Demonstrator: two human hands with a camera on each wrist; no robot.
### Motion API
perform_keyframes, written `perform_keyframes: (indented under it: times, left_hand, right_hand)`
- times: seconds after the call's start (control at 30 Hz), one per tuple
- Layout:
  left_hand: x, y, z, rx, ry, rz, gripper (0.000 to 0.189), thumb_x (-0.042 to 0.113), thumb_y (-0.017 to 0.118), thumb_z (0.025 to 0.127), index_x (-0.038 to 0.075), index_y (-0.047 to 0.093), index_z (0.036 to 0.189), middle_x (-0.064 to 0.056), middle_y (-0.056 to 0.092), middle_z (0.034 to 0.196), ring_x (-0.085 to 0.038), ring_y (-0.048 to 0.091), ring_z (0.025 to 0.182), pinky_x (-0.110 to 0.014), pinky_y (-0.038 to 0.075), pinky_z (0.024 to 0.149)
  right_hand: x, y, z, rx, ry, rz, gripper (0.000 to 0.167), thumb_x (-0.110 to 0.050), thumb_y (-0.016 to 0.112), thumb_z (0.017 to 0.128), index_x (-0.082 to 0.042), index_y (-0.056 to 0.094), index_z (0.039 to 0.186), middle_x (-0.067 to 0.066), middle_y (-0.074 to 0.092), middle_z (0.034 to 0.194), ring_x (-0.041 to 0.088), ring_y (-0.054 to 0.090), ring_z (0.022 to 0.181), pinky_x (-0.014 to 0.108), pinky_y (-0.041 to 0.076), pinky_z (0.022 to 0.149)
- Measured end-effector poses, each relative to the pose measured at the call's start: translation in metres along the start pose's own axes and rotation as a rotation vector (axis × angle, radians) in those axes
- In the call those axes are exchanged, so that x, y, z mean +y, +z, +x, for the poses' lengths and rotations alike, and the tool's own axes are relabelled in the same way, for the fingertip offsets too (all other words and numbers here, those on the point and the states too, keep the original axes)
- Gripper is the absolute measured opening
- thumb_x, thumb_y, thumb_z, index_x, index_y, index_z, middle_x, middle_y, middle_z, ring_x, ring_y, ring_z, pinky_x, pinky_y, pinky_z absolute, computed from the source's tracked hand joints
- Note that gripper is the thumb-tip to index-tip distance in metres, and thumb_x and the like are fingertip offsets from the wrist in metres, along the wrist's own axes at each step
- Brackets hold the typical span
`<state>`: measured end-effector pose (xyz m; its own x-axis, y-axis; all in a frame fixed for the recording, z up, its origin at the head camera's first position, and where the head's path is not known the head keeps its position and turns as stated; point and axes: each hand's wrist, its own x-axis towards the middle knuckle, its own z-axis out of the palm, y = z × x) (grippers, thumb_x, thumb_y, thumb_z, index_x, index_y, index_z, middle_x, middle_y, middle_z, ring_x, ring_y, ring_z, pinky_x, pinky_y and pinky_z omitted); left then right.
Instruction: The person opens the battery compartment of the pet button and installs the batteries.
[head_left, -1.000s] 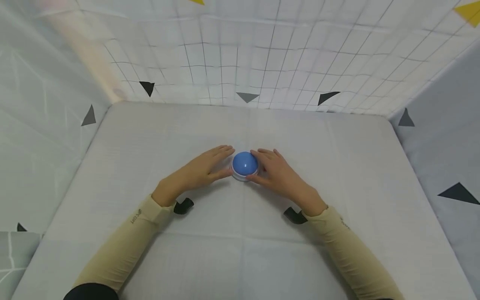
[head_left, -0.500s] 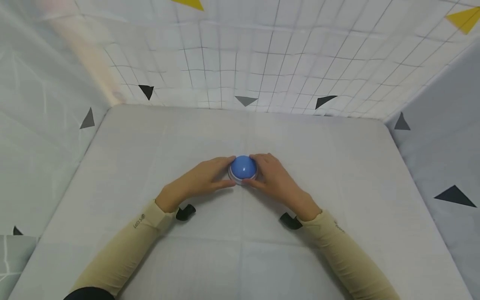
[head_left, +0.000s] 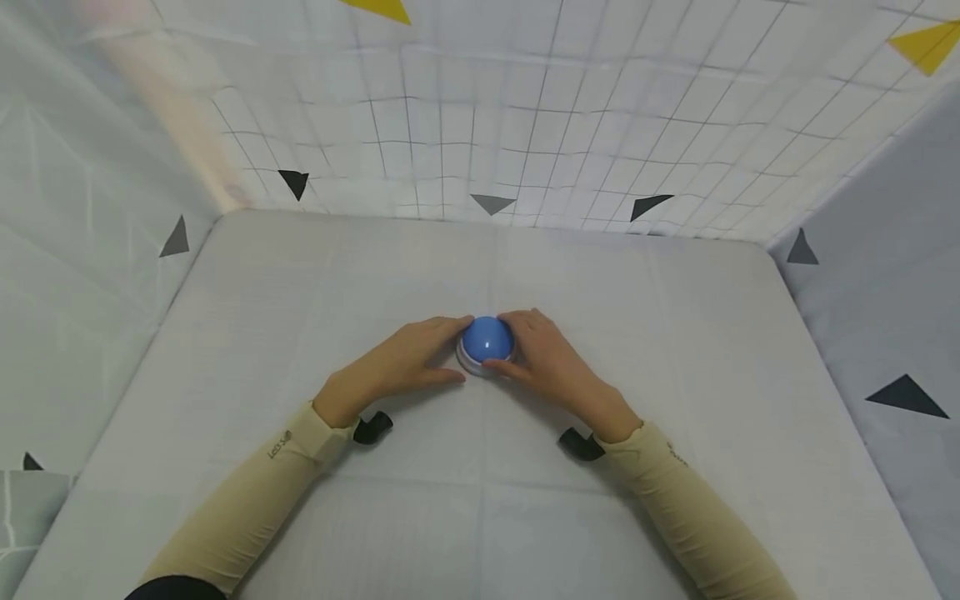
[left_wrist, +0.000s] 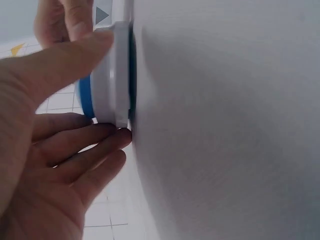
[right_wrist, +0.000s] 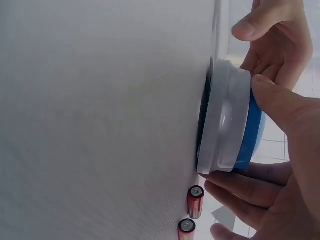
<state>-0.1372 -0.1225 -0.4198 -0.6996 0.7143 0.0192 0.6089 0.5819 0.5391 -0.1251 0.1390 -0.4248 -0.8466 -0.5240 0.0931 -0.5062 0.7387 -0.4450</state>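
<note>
A round push button (head_left: 487, 337) with a blue dome and a white base sits on the white-covered table, between both hands. My right hand (head_left: 553, 360) holds it from the right, thumb over the near side of the dome and fingers round the far side. From the left, my left hand (head_left: 405, 357) has its fingertips at the button's far side. Its thumb (right_wrist: 246, 30) stands apart from the base in the right wrist view. There, the white base (right_wrist: 220, 120) leans slightly, with a dark underside close over the table.
Two red batteries, one (right_wrist: 195, 202) nearer the button and another (right_wrist: 187, 228) below it in the right wrist view, stand by the right fingers; the right hand hides them in the head view. A gridded white curtain (head_left: 480, 125) closes off the table's back.
My left fingertips have closed in on the button's far side, while the left thumb has drawn slightly away. My right thumb has moved further over the near side of the dome.
</note>
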Motion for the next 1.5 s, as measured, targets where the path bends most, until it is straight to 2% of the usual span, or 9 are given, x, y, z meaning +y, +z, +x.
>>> perform_keyframes:
  times: [0.1,0.17,0.4,0.53,0.77,0.9,1.07,1.23,1.5]
  left_hand:
    - [0.002,0.001,0.001,0.014,0.007,0.018,0.085,0.025,0.086,0.091,0.000,0.040,0.159,-0.017,0.054,0.155,-0.031,0.053,0.144,-0.045,0.043,0.120]
    - [0.003,0.002,0.002,0.033,0.018,0.029,0.085,0.021,0.087,0.089,0.001,0.042,0.158,-0.017,0.056,0.152,-0.031,0.055,0.141,-0.045,0.045,0.118]
    - [0.003,0.008,0.004,0.125,0.112,0.120,0.076,0.017,0.088,0.088,0.000,0.050,0.151,-0.020,0.062,0.138,-0.032,0.063,0.129,-0.044,0.052,0.111]
    - [0.004,0.008,0.005,0.160,0.151,0.153,0.068,0.013,0.087,0.088,-0.001,0.055,0.146,-0.018,0.064,0.129,-0.030,0.065,0.121,-0.043,0.055,0.107]
    - [0.006,0.007,0.003,0.136,0.143,0.175,0.068,0.012,0.086,0.086,0.002,0.055,0.146,-0.014,0.063,0.128,-0.025,0.065,0.118,-0.040,0.055,0.106]
    - [0.006,0.006,0.002,0.148,0.156,0.168,0.067,0.014,0.086,0.085,0.004,0.057,0.144,-0.011,0.065,0.125,-0.023,0.065,0.114,-0.039,0.057,0.102]
    - [0.007,0.007,0.001,0.220,0.193,0.163,0.062,0.015,0.089,0.083,0.005,0.064,0.139,-0.011,0.066,0.123,-0.023,0.066,0.113,-0.038,0.058,0.098]
    - [0.008,0.010,0.001,0.280,0.250,0.097,0.053,0.009,0.089,0.082,0.002,0.068,0.130,-0.011,0.070,0.125,-0.025,0.069,0.115,-0.038,0.058,0.099]
    - [0.010,0.010,0.002,0.305,0.291,0.013,0.050,0.009,0.089,0.086,0.003,0.068,0.131,-0.008,0.072,0.122,-0.020,0.069,0.111,-0.035,0.059,0.096]
  right_hand:
    - [-0.001,-0.001,0.000,0.007,-0.006,-0.032,0.068,-0.045,0.076,0.097,0.003,0.055,0.142,0.017,0.066,0.136,0.034,0.058,0.132,0.050,0.027,0.129]
    - [-0.001,-0.002,0.000,0.012,-0.006,-0.041,0.067,-0.046,0.074,0.098,0.003,0.056,0.141,0.018,0.066,0.135,0.035,0.058,0.133,0.050,0.027,0.129]
    - [-0.006,-0.005,-0.002,0.021,-0.027,0.014,0.061,-0.048,0.071,0.100,0.001,0.061,0.136,0.015,0.069,0.128,0.030,0.062,0.122,0.048,0.051,0.107]
    - [-0.008,-0.006,-0.004,0.003,-0.020,0.068,0.058,-0.046,0.070,0.101,0.000,0.061,0.136,0.015,0.067,0.128,0.029,0.063,0.119,0.047,0.054,0.103]
    - [-0.011,-0.007,-0.006,-0.023,0.016,0.131,0.058,-0.045,0.069,0.102,-0.001,0.061,0.138,0.016,0.066,0.132,0.031,0.064,0.123,0.049,0.054,0.105]
    - [-0.012,-0.009,-0.008,-0.034,0.036,0.168,0.055,-0.045,0.066,0.104,-0.002,0.061,0.139,0.016,0.065,0.133,0.031,0.064,0.122,0.050,0.053,0.104]
    - [-0.012,-0.009,-0.009,-0.028,0.045,0.203,0.050,-0.043,0.062,0.107,-0.004,0.062,0.137,0.013,0.067,0.131,0.029,0.064,0.120,0.050,0.053,0.102]
    - [-0.011,-0.006,-0.008,-0.013,0.021,0.255,0.043,-0.041,0.062,0.107,-0.006,0.066,0.133,0.007,0.074,0.123,0.023,0.071,0.113,0.047,0.054,0.099]
    - [-0.007,-0.009,-0.008,-0.029,0.012,0.296,0.043,-0.041,0.054,0.110,-0.007,0.066,0.134,0.008,0.076,0.121,0.022,0.073,0.108,0.046,0.058,0.093]
